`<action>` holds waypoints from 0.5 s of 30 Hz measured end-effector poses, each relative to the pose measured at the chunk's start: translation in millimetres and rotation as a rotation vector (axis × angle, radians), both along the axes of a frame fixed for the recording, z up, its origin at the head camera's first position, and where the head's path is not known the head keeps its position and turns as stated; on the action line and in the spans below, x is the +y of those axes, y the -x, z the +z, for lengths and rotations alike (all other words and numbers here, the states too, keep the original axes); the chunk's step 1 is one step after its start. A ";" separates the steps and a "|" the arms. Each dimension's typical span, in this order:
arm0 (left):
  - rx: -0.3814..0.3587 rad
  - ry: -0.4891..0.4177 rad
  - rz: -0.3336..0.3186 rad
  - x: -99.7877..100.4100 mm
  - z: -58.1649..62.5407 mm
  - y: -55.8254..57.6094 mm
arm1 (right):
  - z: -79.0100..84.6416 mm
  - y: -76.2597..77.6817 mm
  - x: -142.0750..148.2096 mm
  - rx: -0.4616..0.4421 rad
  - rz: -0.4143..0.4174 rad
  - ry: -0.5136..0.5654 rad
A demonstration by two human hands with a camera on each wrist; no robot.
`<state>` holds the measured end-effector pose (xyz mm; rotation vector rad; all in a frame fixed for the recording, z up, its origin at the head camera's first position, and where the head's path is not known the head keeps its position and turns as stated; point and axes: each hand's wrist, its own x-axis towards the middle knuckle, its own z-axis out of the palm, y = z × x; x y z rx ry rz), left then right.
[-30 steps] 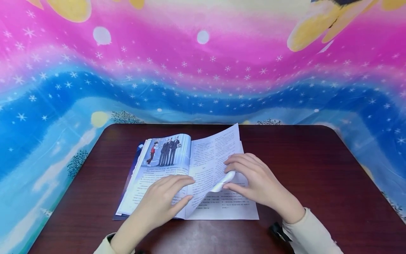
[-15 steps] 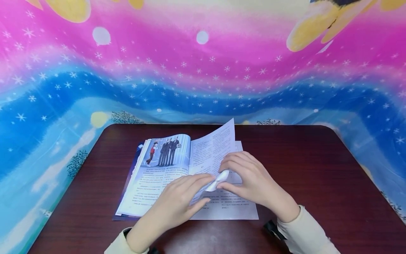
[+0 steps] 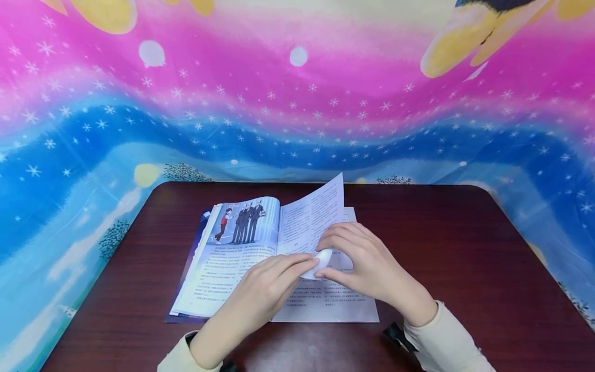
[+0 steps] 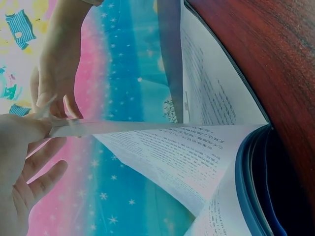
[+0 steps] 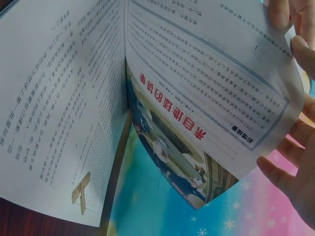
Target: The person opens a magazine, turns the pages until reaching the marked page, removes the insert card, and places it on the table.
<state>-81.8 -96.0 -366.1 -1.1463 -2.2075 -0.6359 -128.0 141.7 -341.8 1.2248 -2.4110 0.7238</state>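
Note:
An open magazine [image 3: 214, 281] lies on the table, with one right-hand page [image 3: 297, 219] lifted off the sheets below. Its free edge is curled into a small white fold between the two hands. My left hand [image 3: 267, 287] pinches that edge; its thumb [image 4: 37, 125] and index finger sit on either side of the paper in the left wrist view, the other fingers spread. My right hand [image 3: 367, 258] grips the same edge from the right between thumb and bent fingers. On the page's underside, the right wrist view shows a red printed title [image 5: 172, 105] and a picture.
The dark red-brown table [image 3: 441, 237] extends on both sides of the magazine. A bright cloth backdrop [image 3: 297, 113] with snowflakes hangs behind it. A black bow [image 3: 400, 336] sits at the right sleeve cuff.
My left hand has moved right and up to the page's curled edge, its fingers closing on it. My right hand has shifted slightly left, bringing the lifted page left too.

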 end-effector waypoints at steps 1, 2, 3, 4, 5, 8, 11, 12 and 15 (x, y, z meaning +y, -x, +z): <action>0.003 0.000 0.003 -0.3 -0.1 0.2 | 0.1 -0.1 0.3 -0.006 0.003 0.002; 0.007 0.001 0.007 -0.6 -0.3 0.5 | 0.2 -0.2 0.6 -0.013 0.003 0.004; 0.011 0.001 0.011 -1.0 -0.7 0.9 | 0.3 -0.5 0.9 -0.019 0.004 0.006; 0.015 -0.001 0.016 -1.2 -1.3 1.2 | 0.5 -0.8 1.4 -0.024 0.004 0.009; 0.018 -0.005 0.022 -1.5 -2.0 1.7 | 0.7 -1.4 1.9 -0.026 0.001 0.011; 0.032 -0.011 0.047 -3.0 -4.9 2.7 | 1.0 -3.3 4.3 -0.027 -0.004 0.030; 0.034 -0.012 0.077 -5.4 -7.6 3.1 | 1.2 -5.0 7.0 -0.019 -0.007 0.060; 0.033 -0.010 0.087 -6.5 -8.5 3.1 | 1.2 -5.4 7.9 -0.016 -0.008 0.069; 0.011 -0.007 0.118 -10.6 -10.6 2.6 | 0.9 -6.2 10.6 -0.010 -0.012 0.088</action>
